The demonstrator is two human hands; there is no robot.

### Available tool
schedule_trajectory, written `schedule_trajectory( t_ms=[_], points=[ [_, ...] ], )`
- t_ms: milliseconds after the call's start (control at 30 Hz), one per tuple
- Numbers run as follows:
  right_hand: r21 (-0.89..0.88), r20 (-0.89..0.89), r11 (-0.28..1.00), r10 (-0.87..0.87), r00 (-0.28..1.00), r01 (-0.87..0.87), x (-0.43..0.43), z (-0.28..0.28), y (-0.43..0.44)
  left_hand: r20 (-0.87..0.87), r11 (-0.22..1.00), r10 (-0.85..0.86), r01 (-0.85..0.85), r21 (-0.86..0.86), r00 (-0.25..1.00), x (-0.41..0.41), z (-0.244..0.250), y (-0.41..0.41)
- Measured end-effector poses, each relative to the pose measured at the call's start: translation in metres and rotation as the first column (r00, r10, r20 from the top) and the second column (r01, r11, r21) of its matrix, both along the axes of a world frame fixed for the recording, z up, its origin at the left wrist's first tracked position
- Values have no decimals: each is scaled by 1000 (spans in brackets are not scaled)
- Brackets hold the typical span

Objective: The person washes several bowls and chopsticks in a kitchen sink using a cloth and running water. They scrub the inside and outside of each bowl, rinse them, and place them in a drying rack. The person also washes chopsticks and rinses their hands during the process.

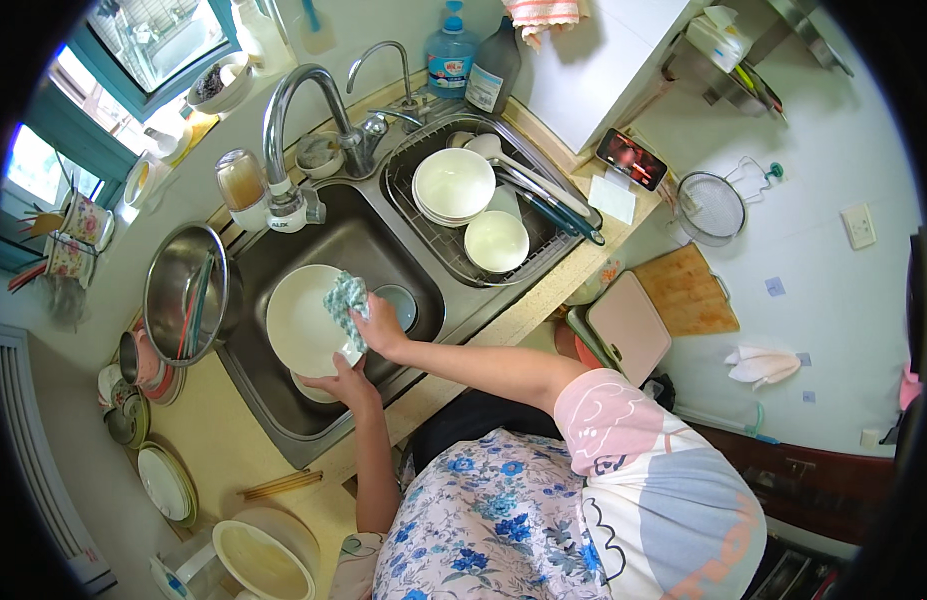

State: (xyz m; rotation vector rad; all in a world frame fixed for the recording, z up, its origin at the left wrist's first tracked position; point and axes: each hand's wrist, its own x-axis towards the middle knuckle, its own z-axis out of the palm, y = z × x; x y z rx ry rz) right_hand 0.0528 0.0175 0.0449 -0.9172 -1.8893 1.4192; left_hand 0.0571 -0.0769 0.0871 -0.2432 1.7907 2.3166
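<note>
Over the left basin of a steel sink (268, 405), my left hand (352, 384) grips the lower rim of a large white bowl (302, 319), which is tilted. A crumpled green-and-white dishcloth (346, 294) is bunched in my right hand (381, 326) and lies against the bowl's right side. Beneath the large bowl, part of another white dish (313, 390) shows. A small bluish bowl (397, 306) sits in the basin, partly hidden by my right hand. The chrome faucet (302, 82) arches above the basin; no water stream is visible.
A wire rack (471, 277) over the right basin holds white bowls (454, 184) and utensils. Left of the sink stands a steel bowl (155, 300) with chopsticks; stacked plates (163, 484) and loose chopsticks (282, 485) are nearby. A phone (632, 159) leans at the counter's right end.
</note>
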Motion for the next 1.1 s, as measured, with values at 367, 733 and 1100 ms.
schedule_trajectory(
  t_ms=[367, 733, 1100],
  points=[
    [150, 171, 969, 169, 971, -195, -24, 11, 50, -80, 963, -240, 227, -146, 968, -24, 16, -16],
    [256, 251, 770, 530, 810, -584, -25, 27, 95, -15, 854, -505, 496, -157, 863, -45, 13, -47],
    [178, 215, 928, 287, 933, -327, -4, 5, 58, -161, 979, -150, 124, -163, 976, -30, -26, -28]
  ],
)
